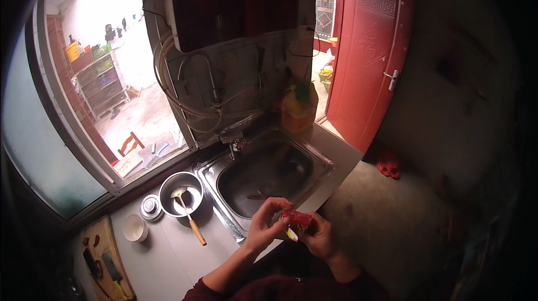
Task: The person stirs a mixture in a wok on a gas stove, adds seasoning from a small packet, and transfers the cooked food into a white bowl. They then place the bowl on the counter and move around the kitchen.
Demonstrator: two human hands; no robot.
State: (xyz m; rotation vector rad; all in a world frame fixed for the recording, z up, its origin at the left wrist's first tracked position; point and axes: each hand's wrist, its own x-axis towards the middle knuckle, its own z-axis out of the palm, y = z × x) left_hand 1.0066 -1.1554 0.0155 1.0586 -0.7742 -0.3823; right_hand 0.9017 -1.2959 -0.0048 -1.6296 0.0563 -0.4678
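Between my two hands is a small red packet (pixel 299 218) with a yellow and white part hanging below it. My left hand (pixel 269 221) pinches its left side with thumb and fingers. The right side of the packet is gripped by my right hand (pixel 318 236). Both hands are over the front edge of the stainless steel sink (pixel 269 175). A dark reddish thing (pixel 256 197) lies in the basin; what it is cannot be made out.
Left of the sink stand a metal pot (pixel 168 204) with a wooden-handled ladle (pixel 193 227), a lid (pixel 150 207) and a white bowl (pixel 135 228). A cleaver (pixel 111 265) lies on a cutting board (pixel 113 242). A faucet (pixel 235 145) rises behind the basin. The red door (pixel 365 57) stands ajar.
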